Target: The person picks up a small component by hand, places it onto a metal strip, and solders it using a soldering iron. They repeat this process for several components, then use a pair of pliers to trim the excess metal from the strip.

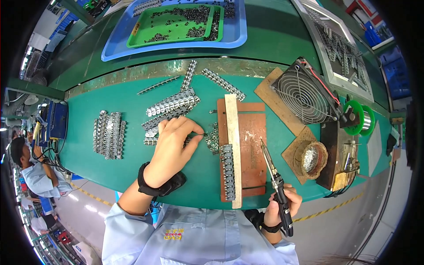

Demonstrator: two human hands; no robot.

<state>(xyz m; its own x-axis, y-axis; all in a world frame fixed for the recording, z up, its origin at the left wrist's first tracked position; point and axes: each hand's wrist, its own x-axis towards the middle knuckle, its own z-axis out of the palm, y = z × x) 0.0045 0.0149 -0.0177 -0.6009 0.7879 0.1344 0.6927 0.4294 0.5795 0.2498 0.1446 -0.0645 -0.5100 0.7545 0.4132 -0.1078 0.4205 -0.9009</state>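
Workshop rm, green counter (198, 183). Grey-black component strips (109, 134) twd counter's L edge. L hand (173, 138) over mid-counter, thumb + index fingers pinching tiny dark piece (203, 134) at L side of loose silvery metal parts pile (213, 140). R hand (274, 214) at counter's near edge, fingers wrapped round black-handled soldering iron (277, 183), tip over red-brown flat board (252, 168); pale straight bar (232, 123) + dark chip row (228, 172) on board's L side. Black square fan (304, 92) twd counter's far R corner.
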